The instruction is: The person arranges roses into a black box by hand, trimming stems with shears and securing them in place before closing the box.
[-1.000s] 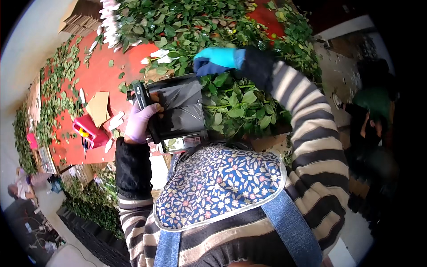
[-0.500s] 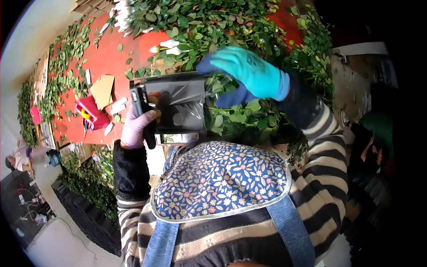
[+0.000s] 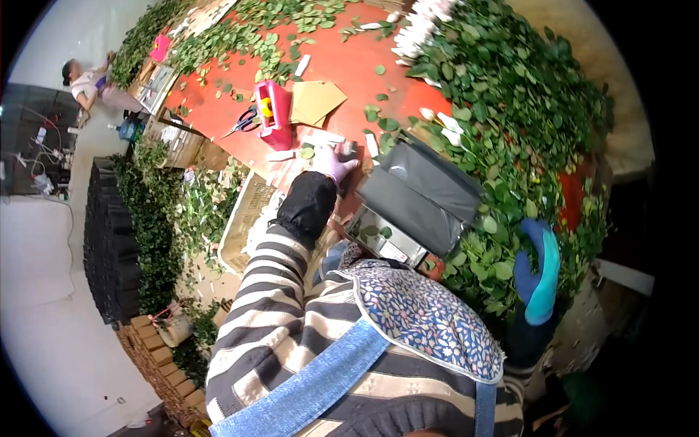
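Observation:
My left hand (image 3: 333, 164), in a pale purple glove, is closed around a dark tool that looks like a black stapler (image 3: 349, 151), low over the red table beside small white strips (image 3: 328, 136). The fingers partly hide it. To the right lies a black wrapping sheet (image 3: 426, 186) with a glossy film surface, next to leafy green stems (image 3: 491, 255). My right hand (image 3: 539, 273), in a teal and dark blue glove, is at the near edge of these leaves. Its fingers are curved and apart, with nothing between them.
A pink holder (image 3: 273, 116) with yellow tape, scissors (image 3: 244, 122) and brown cards (image 3: 317, 102) lie on the red table (image 3: 226, 80). Leafy rose stems (image 3: 524, 109) with white heads heap up at the right. A beige crate (image 3: 240, 226) stands below; another person (image 3: 91, 84) is far left.
My view has swung left. The left hand has moved from the black wrapping to the white strips with the stapler. My right hand has drawn back from the stems toward me.

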`<act>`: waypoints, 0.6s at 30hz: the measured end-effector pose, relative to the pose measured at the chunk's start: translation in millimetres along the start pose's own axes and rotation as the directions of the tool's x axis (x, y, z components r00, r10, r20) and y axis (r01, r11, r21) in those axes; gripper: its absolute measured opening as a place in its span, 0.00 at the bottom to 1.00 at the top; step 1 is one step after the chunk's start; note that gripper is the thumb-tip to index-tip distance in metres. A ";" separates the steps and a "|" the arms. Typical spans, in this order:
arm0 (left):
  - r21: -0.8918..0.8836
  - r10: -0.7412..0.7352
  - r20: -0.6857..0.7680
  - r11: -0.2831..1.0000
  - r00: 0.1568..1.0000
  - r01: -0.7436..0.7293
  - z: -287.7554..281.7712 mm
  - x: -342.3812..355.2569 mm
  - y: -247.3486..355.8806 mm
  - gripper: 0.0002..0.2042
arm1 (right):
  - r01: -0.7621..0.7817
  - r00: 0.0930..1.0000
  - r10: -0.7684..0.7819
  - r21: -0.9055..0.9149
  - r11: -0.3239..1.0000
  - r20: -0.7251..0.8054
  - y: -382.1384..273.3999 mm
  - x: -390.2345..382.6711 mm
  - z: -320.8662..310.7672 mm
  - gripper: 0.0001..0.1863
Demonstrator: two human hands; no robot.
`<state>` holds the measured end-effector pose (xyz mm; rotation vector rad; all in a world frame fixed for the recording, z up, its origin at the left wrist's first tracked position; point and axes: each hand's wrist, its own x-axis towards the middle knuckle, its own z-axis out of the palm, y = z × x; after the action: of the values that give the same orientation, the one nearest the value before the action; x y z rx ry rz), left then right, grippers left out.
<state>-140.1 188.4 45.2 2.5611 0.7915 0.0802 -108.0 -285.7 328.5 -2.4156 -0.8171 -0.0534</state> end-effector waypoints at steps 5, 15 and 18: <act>-0.042 -0.056 -0.573 0.998 0.818 0.039 -124.7 62.0 -44.2 0.20 | -0.161 0.986 0.154 0.124 0.979 0.069 -62.1 -16.5 27.1 0.23; -0.855 -0.111 0.334 0.382 0.936 0.350 -152.3 129.0 -149.2 0.17 | 0.188 0.920 -0.276 0.304 0.934 0.279 -236.6 93.0 137.1 0.22; -0.882 0.241 0.467 0.203 0.851 0.426 -203.6 1.8 -115.0 0.15 | 0.051 0.874 -0.218 0.366 0.929 0.434 -262.5 95.6 161.2 0.21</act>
<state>-236.2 356.3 176.5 1.1129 0.4029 -0.1265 -202.3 22.0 350.5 -2.0501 -1.1071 0.5974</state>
